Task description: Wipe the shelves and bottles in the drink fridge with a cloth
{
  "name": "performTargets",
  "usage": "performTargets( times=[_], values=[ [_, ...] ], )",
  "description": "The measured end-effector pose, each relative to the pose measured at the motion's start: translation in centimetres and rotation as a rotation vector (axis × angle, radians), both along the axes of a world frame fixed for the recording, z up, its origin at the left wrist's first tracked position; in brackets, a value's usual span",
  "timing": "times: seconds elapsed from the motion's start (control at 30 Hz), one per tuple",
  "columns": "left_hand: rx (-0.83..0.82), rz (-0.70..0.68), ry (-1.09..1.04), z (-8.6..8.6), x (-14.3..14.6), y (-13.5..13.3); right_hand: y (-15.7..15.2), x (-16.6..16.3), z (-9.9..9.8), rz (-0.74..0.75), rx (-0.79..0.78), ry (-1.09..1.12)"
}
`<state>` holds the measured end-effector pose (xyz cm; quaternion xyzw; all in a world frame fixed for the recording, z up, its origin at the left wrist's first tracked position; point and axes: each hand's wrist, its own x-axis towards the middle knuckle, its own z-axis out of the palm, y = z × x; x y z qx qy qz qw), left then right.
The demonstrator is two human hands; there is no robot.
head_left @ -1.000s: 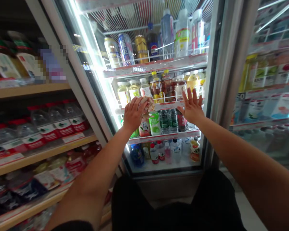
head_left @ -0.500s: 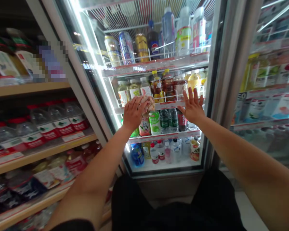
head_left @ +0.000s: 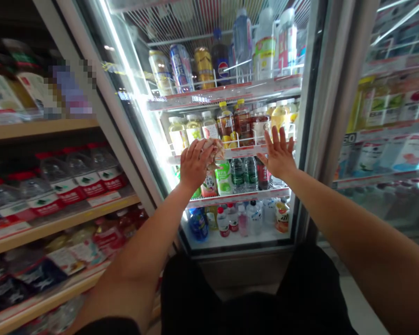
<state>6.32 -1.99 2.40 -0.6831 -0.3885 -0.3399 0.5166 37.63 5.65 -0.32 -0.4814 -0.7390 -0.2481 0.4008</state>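
A drinks fridge with a glass door (head_left: pixel 230 223) stands in front of me, its shelves full of bottles and cans. My left hand (head_left: pixel 193 163) presses a crumpled cloth (head_left: pixel 214 150) against the glass at the level of the second shelf, fingers closed over it. My right hand (head_left: pixel 279 153) lies flat on the same glass to the right, fingers spread, holding nothing. Behind the glass near the hands stand green water bottles (head_left: pixel 244 173) and juice bottles (head_left: pixel 195 130).
Wooden shelves (head_left: pixel 56 225) with large water jugs and packaged goods run along the left. A second glass-door fridge (head_left: pixel 387 139) stands on the right, past a metal door frame (head_left: pixel 331 116). My dark-clothed knees (head_left: pixel 251 298) are low in the middle.
Both hands have crept slightly upward on the glass, the left hand still on the cloth. The view has shifted a little.
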Motion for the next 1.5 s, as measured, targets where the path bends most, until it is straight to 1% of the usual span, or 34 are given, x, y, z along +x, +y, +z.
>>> performTargets(
  times=[0.07,0.2,0.27,0.37,0.43,0.63,0.8,1.03,1.2,1.37,1.43,1.5],
  values=[
    [-0.02,0.001,-0.035,0.0,0.1,-0.1,0.0,0.0,0.0,-0.005,0.002,0.005],
    [-0.112,-0.026,-0.012,0.1,0.0,-0.4,0.1,0.0,-0.1,0.003,0.007,0.002],
    [-0.133,-0.04,-0.036,0.3,-0.2,-0.4,0.1,0.1,-0.1,0.005,0.005,-0.003],
    [-0.088,-0.043,-0.142,0.4,-0.5,-0.1,0.0,0.0,-0.1,-0.001,-0.005,-0.009],
    [-0.061,-0.045,-0.172,0.2,-0.5,0.0,0.0,0.0,-0.1,-0.003,-0.008,-0.007],
    [-0.08,-0.028,-0.03,-0.1,-0.4,-0.1,0.1,0.0,-0.2,0.001,0.008,0.003],
    [-0.017,-0.013,-0.105,-0.2,-0.6,0.0,0.2,0.0,-0.2,-0.004,0.01,0.003],
    [-0.031,0.002,-0.04,-0.4,-0.7,-0.1,0.5,0.0,-0.5,0.027,0.05,0.015],
    [0.018,0.011,-0.089,-0.5,-0.8,0.1,0.7,0.1,-0.6,0.031,0.068,0.019],
    [-0.055,-0.029,0.003,-0.8,-0.5,0.0,0.7,0.0,-0.7,0.023,0.069,0.016],
    [-0.06,-0.028,-0.011,-0.8,-0.4,0.0,0.7,0.0,-0.7,0.024,0.069,0.018],
    [-0.04,-0.021,-0.07,-0.7,-0.3,0.0,0.6,0.0,-0.7,0.023,0.065,0.015]
  ],
)
